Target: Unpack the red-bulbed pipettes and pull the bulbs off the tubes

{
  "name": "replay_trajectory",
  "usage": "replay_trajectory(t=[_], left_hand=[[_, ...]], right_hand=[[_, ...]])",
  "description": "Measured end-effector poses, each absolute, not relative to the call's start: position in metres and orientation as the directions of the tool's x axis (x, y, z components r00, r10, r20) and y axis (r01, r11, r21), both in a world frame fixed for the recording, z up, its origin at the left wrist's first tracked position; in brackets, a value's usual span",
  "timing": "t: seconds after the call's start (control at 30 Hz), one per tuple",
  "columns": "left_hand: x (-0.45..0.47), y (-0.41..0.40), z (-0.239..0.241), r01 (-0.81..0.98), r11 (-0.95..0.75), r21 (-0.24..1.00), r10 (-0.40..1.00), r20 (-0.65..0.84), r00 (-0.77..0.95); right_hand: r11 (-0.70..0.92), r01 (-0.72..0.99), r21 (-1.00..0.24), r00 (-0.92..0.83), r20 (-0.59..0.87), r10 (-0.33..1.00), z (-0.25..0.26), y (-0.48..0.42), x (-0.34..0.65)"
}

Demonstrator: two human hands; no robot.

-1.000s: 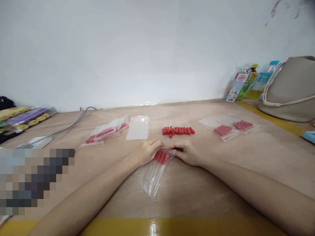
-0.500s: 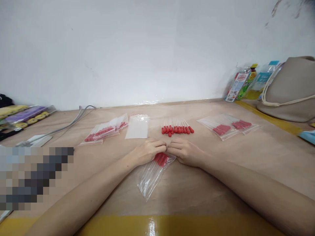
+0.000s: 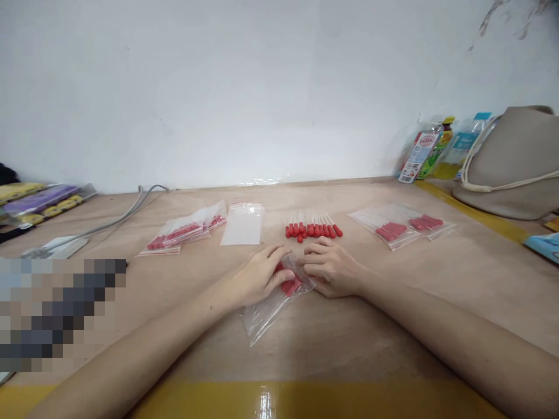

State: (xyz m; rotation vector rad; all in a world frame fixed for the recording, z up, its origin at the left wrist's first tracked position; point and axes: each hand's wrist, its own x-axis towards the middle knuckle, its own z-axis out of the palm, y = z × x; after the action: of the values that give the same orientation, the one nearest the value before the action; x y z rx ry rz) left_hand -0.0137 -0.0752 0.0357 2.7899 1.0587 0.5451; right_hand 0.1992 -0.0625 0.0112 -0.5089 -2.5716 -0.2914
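A clear zip bag (image 3: 267, 315) holding several red-tipped white sticks lies slanted on the table between my hands, its mouth end facing away from me. Over its left side curls my left hand (image 3: 261, 273), thumb lying across the red tips (image 3: 292, 285) and fingers at the bag's far edge. At the bag's upper right corner, the bent fingers of my right hand (image 3: 331, 267) grip the plastic. Just beyond my hands lies a row of loose red-tipped sticks (image 3: 313, 230), tips toward me.
Filled bags lie at the left (image 3: 186, 230) and at the right (image 3: 392, 231). A flat stack of white-looking bags (image 3: 242, 223) sits behind my left hand. Farther out are a grey cable (image 3: 126, 216), purple and yellow packs (image 3: 41, 201), bottles (image 3: 465, 145) and a beige bag (image 3: 515, 157).
My left thumb and fingers have spread from a pinch at the bag's mouth and now lie over the red tips. The bag has shifted slightly away from me.
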Motion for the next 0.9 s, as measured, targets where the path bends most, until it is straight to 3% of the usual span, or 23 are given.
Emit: replay_trajectory(t=[0.13,0.3,0.5,0.63,0.9], left_hand=[[-0.016,-0.106,0.036,0.703,-0.682,0.204,0.731,0.187,0.656],[-0.026,-0.096,0.027,0.645,-0.733,0.217,0.678,0.155,0.718],[-0.032,-0.060,0.028,0.518,-0.842,0.149,0.536,0.140,0.832],[-0.030,-0.056,0.024,0.539,-0.838,0.079,0.541,0.245,0.805],[-0.033,-0.065,0.012,0.608,-0.683,0.404,0.727,0.297,0.619]], right_hand=[[0.905,0.414,-0.096,-0.778,0.479,0.407,0.015,-0.066,0.205],[0.826,0.390,-0.407,-0.741,0.394,0.544,0.014,-0.067,0.212],[0.764,0.557,-0.324,-0.575,0.514,0.637,-0.002,-0.065,0.204],[0.734,0.621,-0.274,-0.573,0.480,0.664,-0.003,-0.065,0.205],[0.708,0.610,-0.355,-0.580,0.409,0.704,0.005,-0.066,0.206]])
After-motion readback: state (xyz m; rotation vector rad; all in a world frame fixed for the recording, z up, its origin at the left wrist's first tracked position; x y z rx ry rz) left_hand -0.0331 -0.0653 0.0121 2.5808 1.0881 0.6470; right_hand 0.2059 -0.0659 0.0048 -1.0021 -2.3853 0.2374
